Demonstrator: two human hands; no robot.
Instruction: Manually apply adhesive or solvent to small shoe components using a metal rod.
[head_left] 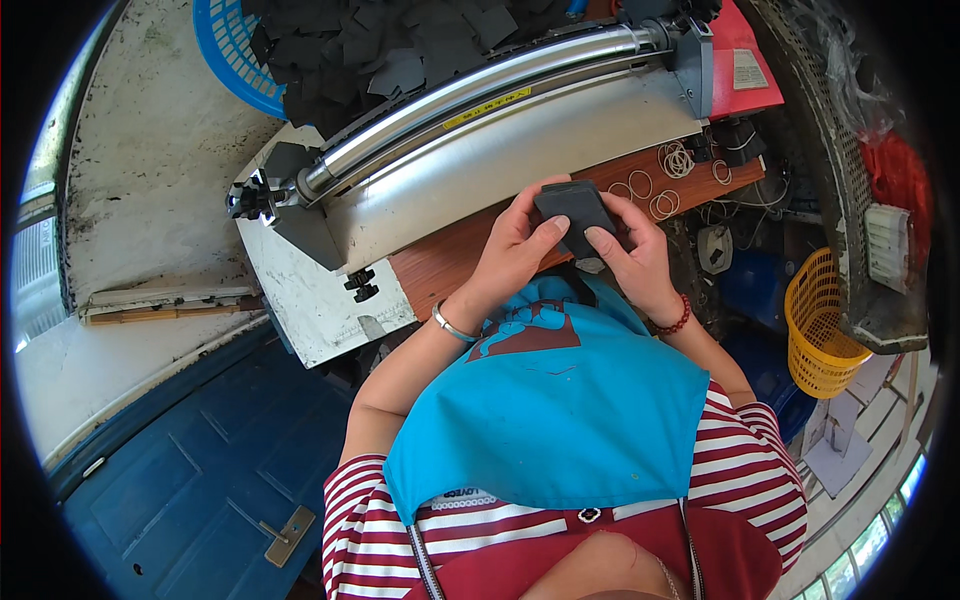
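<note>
A small stack of dark, flat, rounded-corner pieces point(577, 206) is held up in front of my chest, between both hands. My left hand point(512, 245) grips its left side, thumb lying on the front face. From the right, my right hand point(642, 262) holds the lower and right edge, its thumb near the bottom corner. The pieces' material cannot be told. Just beyond, on a reddish-brown wooden board point(440, 262), lie several pale rubber bands point(663, 204). Behind the board stands a machine with a long shiny metal roller point(480, 98) and a sloping metal plate point(500, 165).
A blue basket point(228, 62) and a heap of dark flat pieces point(400, 45) are behind the roller. The machine's red end housing point(742, 62) stands at far right. A yellow basket point(822, 335) is at right, near blue containers point(752, 290). A blue door point(200, 455) is at lower left.
</note>
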